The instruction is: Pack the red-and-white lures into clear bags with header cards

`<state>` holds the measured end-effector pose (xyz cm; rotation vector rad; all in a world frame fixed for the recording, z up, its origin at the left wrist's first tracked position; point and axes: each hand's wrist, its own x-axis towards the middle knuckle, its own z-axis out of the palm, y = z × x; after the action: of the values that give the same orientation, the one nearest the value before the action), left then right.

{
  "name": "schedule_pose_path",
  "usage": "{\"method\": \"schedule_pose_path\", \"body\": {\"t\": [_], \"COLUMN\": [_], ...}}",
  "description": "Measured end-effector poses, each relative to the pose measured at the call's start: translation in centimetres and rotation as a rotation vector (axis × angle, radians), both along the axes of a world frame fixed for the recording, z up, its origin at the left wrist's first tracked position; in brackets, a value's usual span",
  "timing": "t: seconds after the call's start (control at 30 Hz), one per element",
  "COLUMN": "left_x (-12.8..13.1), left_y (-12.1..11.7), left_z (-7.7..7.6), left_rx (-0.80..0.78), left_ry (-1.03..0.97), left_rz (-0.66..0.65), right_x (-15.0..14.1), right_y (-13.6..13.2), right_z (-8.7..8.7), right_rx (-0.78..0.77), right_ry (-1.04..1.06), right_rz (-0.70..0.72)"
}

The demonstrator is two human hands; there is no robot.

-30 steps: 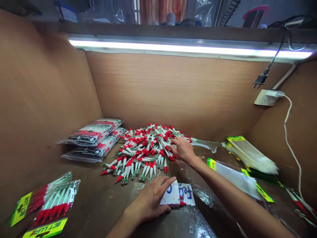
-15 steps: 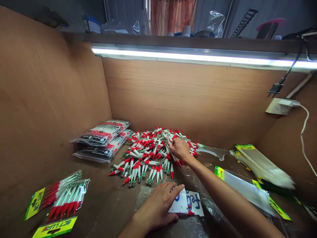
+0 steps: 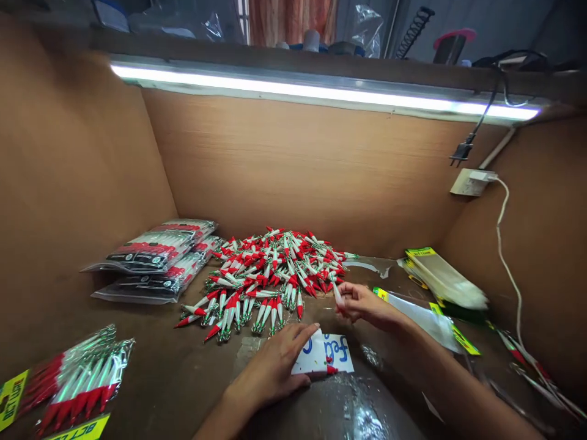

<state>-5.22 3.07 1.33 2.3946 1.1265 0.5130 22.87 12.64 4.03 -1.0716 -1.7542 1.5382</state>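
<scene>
My right hand (image 3: 360, 304) pinches a red-and-white squid jig (image 3: 337, 294) between thumb and fingers. The jig stands nearly upright, green hooks at the top, just right of a large heap of the same jigs (image 3: 275, 263). At the front, my left hand (image 3: 282, 357) grips the left end of a white block (image 3: 314, 354) with blue handwriting. Its thumb lies at the near side and its fingers at the far side. A red jig tip (image 3: 331, 370) shows at the block's near right edge; the rest of that jig is hidden.
Filled jig packs with yellow headers (image 3: 82, 388) lie front left. Larger sealed bags of jigs (image 3: 151, 250) are stacked behind them. On the right are flat clear sleeves (image 3: 422, 318) and a stack of sleeves (image 3: 449, 281). A white cable (image 3: 504, 244) hangs from the wall socket.
My right hand has drawn back from the heap towards me, now with a jig in its fingers. The left hand stays at the white block. The view has shifted to the right.
</scene>
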Motion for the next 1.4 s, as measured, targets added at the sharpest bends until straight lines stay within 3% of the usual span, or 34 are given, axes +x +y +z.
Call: {"method": "schedule_pose_path", "body": {"t": [0.17, 0.3, 0.57, 0.7, 0.83, 0.9, 1.0, 1.13, 1.2, 1.3, 1.4], "left_x": [0.2, 0.5, 0.6, 0.6, 0.4, 0.3, 0.2, 0.1, 0.0, 0.0, 0.0], "left_y": [0.0, -0.1, 0.0, -0.1, 0.0, 0.0, 0.0, -0.2, -0.2, -0.3, -0.3], "left_z": [0.7, 1.1, 0.7, 1.0, 0.8, 0.5, 0.1, 0.1, 0.1, 0.0, -0.1], "left_rx": [-0.030, -0.025, -0.044, -0.062, -0.058, -0.047, -0.031, -0.021, -0.022, -0.022, -0.020], "left_ry": [-0.008, -0.013, -0.015, -0.010, -0.010, -0.010, -0.005, -0.001, 0.004, 0.009, 0.019], "left_rz": [-0.017, -0.004, 0.009, 0.010, 0.009, 0.008, 0.000, -0.006, -0.001, 0.013, 0.019], "right_x": [4.2, 3.3, -2.0, -2.3, -1.6, -1.3, -2.3, -7.5, -11.0, -15.2, -17.2], "right_y": [-5.0, -6.8, -6.0, -6.0, -6.0, -5.0, -1.6, 4.7, 7.6, 10.5, 11.9], "right_z": [-2.3, -2.4, -4.6, -5.5, -5.4, -4.6, -2.0, 2.2, 3.5, 3.7, 3.0], "right_rx": [0.259, 0.465, 0.634, 0.657, 0.694, 0.689, 0.725, 0.742, 0.728, 0.680, 0.633], "right_ry": [-0.419, -0.673, -0.476, -0.460, -0.442, -0.426, -0.423, -0.629, -0.671, -0.718, -0.718], "right_rz": [-0.014, -0.026, 0.006, -0.008, 0.088, 0.109, -0.044, -0.281, -0.349, -0.450, -0.526]}}
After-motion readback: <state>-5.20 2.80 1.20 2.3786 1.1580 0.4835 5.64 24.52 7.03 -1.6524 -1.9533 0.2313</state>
